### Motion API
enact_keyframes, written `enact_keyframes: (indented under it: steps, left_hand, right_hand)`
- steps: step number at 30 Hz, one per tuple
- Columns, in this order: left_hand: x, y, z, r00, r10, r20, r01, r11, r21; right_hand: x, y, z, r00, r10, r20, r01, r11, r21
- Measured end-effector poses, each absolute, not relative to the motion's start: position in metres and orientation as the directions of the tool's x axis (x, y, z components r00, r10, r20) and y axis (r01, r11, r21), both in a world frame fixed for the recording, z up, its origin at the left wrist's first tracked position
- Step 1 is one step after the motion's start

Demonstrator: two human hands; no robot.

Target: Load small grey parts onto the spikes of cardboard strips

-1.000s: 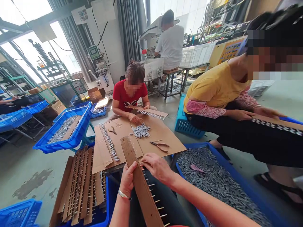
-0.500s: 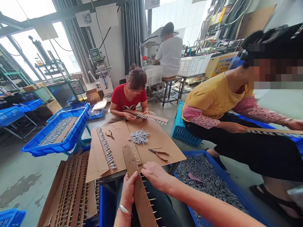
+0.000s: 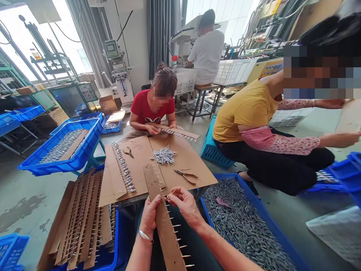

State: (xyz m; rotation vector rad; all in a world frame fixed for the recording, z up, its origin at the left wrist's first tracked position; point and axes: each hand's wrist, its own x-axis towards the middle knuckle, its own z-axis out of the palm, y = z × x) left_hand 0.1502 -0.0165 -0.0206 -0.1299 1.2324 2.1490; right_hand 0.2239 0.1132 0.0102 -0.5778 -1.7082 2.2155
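My left hand [image 3: 150, 212] is closed around a long brown strip [image 3: 166, 229] that slants up from my lap to the table edge. Thin pointed wooden sticks stand out in a row along its right side. At that same edge my right hand [image 3: 186, 207] pinches what looks like one thin wooden stick [image 3: 173, 192]. Beyond the strip's far end, a heap of small grey spindle-shaped pieces [image 3: 165, 155] lies on a cardboard sheet [image 3: 194, 158]. Pliers with brown handles [image 3: 186, 175] rest to the right, and a second pair of pliers [image 3: 128, 152] further left.
A blue bin [image 3: 208, 216] full of grey pieces stands right of my knees. Left, brown strips with sticks [image 3: 81, 222] are stacked over another bin. A co-worker in red [image 3: 152, 107] faces me across the table; one in yellow [image 3: 248, 109] sits close on the right.
My right hand has turned, and a thin stick now shows at its fingertips. The left hand still holds the strip. The yellow-shirted co-worker has turned away to the right with raised arms.
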Motion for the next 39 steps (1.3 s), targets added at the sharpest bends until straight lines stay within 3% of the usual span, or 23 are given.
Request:
enact_keyframes:
  steps: [8,22,31,39]
  left_hand:
    - [0.149,-0.017,-0.023,-0.786,0.464,-0.407,-0.588,-0.361,0.724]
    - [0.148,-0.019,-0.025,-0.788,0.460,-0.410,-0.590,-0.371,0.717]
    - [0.149,-0.018,-0.015,-0.799,0.432,-0.418,-0.579,-0.370,0.726]
    - [0.150,-0.017,-0.012,-0.798,0.418,-0.434,-0.583,-0.353,0.731]
  right_hand:
    - [0.225,0.105,0.003,-0.858,0.502,-0.110,0.003,-0.210,-0.978]
    - [0.228,0.102,0.001,-0.849,0.508,-0.146,0.006,-0.267,-0.964]
    - [0.228,0.099,0.004,-0.865,0.494,-0.095,-0.048,-0.269,-0.962]
    - [0.223,0.107,0.012,-0.886,0.392,-0.247,0.108,-0.342,-0.933]
